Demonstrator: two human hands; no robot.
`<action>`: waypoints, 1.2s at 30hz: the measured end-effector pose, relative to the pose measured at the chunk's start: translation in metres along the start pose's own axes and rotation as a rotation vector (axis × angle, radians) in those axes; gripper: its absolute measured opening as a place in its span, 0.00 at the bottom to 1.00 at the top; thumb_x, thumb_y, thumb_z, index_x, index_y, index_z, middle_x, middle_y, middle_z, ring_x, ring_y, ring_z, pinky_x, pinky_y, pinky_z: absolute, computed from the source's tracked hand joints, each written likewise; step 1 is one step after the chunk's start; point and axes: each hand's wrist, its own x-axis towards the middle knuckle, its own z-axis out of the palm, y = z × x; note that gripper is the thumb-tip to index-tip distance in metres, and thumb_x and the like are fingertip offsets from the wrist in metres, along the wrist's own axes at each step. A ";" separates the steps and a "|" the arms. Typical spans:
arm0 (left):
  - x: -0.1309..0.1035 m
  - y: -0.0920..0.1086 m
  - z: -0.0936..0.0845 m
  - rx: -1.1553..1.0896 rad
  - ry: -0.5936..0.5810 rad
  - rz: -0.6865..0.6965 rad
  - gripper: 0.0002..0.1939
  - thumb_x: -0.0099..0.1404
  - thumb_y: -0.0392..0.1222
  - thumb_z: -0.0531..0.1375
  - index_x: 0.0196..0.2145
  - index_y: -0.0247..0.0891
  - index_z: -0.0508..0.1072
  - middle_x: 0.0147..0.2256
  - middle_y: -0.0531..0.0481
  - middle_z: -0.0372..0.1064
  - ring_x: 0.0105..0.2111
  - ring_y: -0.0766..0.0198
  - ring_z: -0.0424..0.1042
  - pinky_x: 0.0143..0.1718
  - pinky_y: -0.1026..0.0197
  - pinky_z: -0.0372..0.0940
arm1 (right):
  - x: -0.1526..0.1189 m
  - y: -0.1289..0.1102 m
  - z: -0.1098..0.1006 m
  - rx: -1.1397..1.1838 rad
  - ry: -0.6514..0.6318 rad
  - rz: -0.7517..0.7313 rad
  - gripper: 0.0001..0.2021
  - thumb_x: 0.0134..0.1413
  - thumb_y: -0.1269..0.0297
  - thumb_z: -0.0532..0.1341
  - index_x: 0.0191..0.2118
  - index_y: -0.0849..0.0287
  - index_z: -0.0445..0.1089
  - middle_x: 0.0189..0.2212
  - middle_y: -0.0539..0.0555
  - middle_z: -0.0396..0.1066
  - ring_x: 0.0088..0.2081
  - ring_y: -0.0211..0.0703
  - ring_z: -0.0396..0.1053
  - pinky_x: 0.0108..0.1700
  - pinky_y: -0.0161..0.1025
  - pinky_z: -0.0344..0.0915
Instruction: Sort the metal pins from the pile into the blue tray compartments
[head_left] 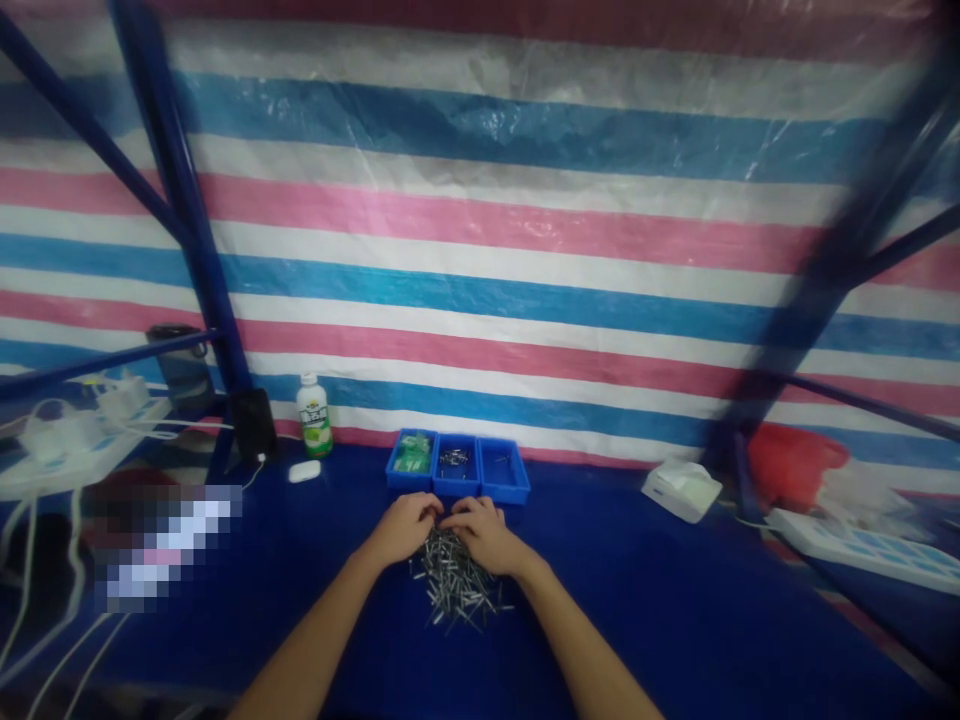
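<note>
A loose pile of thin silver metal pins (459, 582), which look like rivets, lies on the blue tabletop. My left hand (405, 525) is at the pile's far left edge, its fingers curled and pressed together. From the right, my right hand (484, 530) bends over the far side of the pile, its thumb and fingers drawn together close to the left fingertips. What sits between the fingertips of either hand is too small to make out. Just beyond the hands, the middle blue tray (456, 490) contains some dark metal pieces.
The left blue tray (401, 482) contains green-and-white packets; the right blue tray (510, 494) has a small piece inside. A white bottle (313, 415) and white oval object (304, 471) stand left. Right are a tissue pack (682, 490) and power strip (870, 552).
</note>
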 end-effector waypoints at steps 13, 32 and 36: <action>-0.001 0.001 0.001 0.011 0.003 0.018 0.16 0.60 0.30 0.52 0.36 0.40 0.77 0.36 0.50 0.75 0.37 0.62 0.72 0.38 0.64 0.62 | 0.001 -0.003 -0.004 0.068 0.004 0.030 0.09 0.61 0.61 0.57 0.38 0.46 0.76 0.48 0.51 0.67 0.51 0.50 0.56 0.52 0.51 0.51; -0.001 -0.002 0.004 0.016 0.018 0.001 0.14 0.61 0.32 0.52 0.36 0.40 0.77 0.35 0.50 0.75 0.35 0.63 0.71 0.36 0.64 0.62 | -0.003 0.001 -0.012 0.167 -0.078 -0.002 0.13 0.54 0.67 0.57 0.39 0.45 0.78 0.49 0.51 0.69 0.54 0.52 0.58 0.57 0.54 0.47; 0.001 -0.003 0.005 0.037 0.013 0.008 0.15 0.61 0.32 0.52 0.36 0.41 0.77 0.35 0.50 0.75 0.35 0.63 0.71 0.36 0.64 0.61 | -0.004 0.000 -0.013 0.160 -0.097 -0.001 0.14 0.51 0.67 0.59 0.41 0.43 0.77 0.49 0.51 0.68 0.55 0.53 0.57 0.57 0.53 0.48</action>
